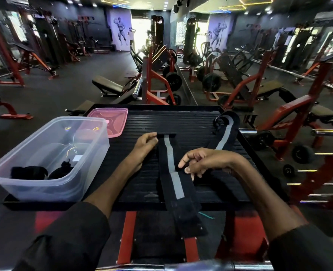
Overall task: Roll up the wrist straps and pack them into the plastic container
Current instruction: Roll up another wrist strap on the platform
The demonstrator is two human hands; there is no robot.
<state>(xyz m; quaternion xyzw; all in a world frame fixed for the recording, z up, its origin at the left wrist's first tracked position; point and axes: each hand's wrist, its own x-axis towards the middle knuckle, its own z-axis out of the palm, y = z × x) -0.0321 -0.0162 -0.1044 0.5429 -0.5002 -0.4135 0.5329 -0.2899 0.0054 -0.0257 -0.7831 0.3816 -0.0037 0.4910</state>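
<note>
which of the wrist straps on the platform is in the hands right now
The middle strap, stretched out flat: the left hand pinches its far end, the right hand its edge. The far-right strap lies curled and untouched.

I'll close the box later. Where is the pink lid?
Head view: the pink lid lies at the far left of the black platform, just behind the clear container.

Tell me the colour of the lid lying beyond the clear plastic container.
The lid is translucent pink, best seen in the head view.
</note>
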